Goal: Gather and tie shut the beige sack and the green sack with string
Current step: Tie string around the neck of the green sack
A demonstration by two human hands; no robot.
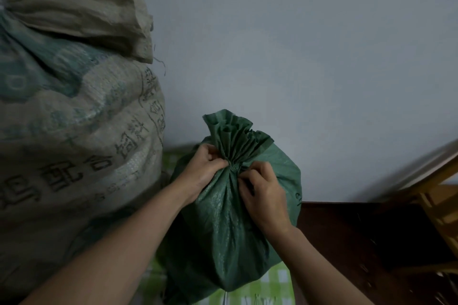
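The green sack (223,225) stands in the lower middle, its mouth gathered into a pleated tuft above a pinched neck. My left hand (202,168) grips the neck from the left with its fingers closed against it. On the right side of the neck, my right hand (262,193) pinches with bent fingers. A thin string at the neck is hard to make out. The big beige sack (74,131) with dark printed characters fills the left side, its top bunched and flopped over.
A pale wall rises behind the sacks. A green and white checked cloth (267,285) lies under the green sack. Dark wooden furniture (347,242) and a light wooden frame (436,208) stand at the lower right.
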